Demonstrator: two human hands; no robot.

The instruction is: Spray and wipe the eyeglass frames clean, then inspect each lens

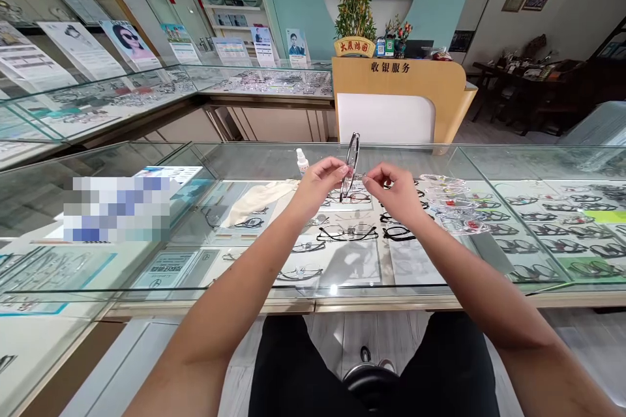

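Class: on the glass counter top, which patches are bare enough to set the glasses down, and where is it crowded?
Bare glass top lies near its front edge between both forearms, and left beyond the cloth. Crowded: clear lenses right of the right hand; small bottle by the left hand.

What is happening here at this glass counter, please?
A person sits at a glass display counter in an optician's shop. Both hands are raised over it: the left hand pinches a pair of dark-framed glasses, held upright, and the right hand meets them from the other side. A small bottle stands beside them.
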